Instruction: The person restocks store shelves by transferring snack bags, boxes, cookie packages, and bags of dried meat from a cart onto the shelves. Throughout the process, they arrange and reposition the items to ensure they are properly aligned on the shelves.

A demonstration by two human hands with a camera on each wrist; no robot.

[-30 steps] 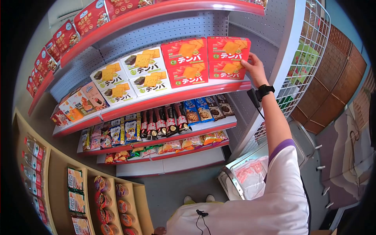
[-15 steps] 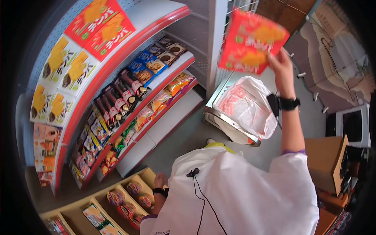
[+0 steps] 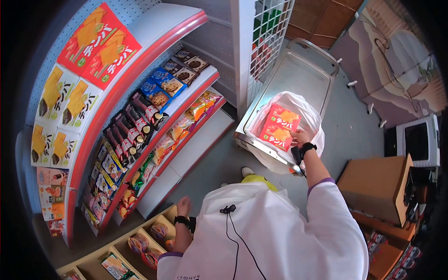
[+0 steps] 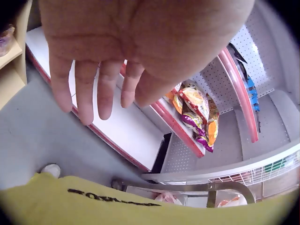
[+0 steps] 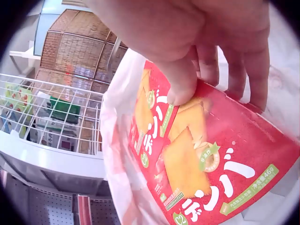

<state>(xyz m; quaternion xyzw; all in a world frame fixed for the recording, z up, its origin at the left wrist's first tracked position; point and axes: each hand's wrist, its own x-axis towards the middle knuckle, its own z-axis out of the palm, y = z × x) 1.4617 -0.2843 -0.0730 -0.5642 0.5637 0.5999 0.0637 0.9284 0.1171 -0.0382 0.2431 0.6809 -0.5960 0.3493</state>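
Note:
In the head view my right hand holds two red cracker boxes inside the mouth of a white plastic bag. The right wrist view shows the thumb pressed on the front of the boxes at their edge, with the other fingers behind. Beneath the bag is a metal flatbed cart. My left hand hangs free between my body and the shelves, holding nothing. Its fingers stretch out loosely in the left wrist view.
Two more red boxes stand beside white cracker boxes on the upper shelf at left. Bagged snacks fill lower shelves. A white wire grid borders the cart. At right sits a cardboard box; cup noodles stand below left.
My right hand took the two red boxes off the shelf's right end, carried them right, and lowered them into the bag. My left hand has moved up slightly from beside the low compartments.

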